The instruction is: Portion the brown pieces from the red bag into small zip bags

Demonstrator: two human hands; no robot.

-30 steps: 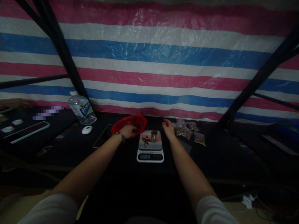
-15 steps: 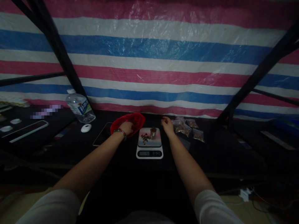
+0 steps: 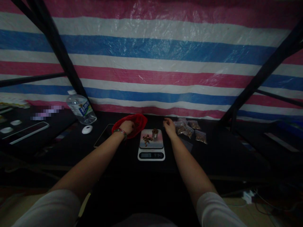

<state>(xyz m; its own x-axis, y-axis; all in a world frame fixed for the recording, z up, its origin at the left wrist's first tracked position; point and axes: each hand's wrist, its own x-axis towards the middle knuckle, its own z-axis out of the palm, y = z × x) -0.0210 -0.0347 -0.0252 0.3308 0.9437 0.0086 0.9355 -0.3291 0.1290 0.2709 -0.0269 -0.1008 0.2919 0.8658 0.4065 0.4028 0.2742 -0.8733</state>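
My left hand, with a beaded bracelet at the wrist, reaches into a red plastic bag. Its fingers look pinched together in there, and whatever they grip is hidden. Just right of the bag stands a white kitchen scale. On its plate are a small metal cup filled with brown pieces and a loose scatter of brown dried pieces. To the right of the scale rests my right hand, fingers loosely bent and apart, holding nothing visible. Several small zip bags of brown bits lie beside it.
A large clear bottle and a white mouse-like object stand at the left, near a dark tablet partly under the red bag. A flat zip bag lies by my right forearm. Black frame bars slant at both sides.
My left hand has shifted very slightly within the red bag. The right hand, the scale and the brown pieces look the same.
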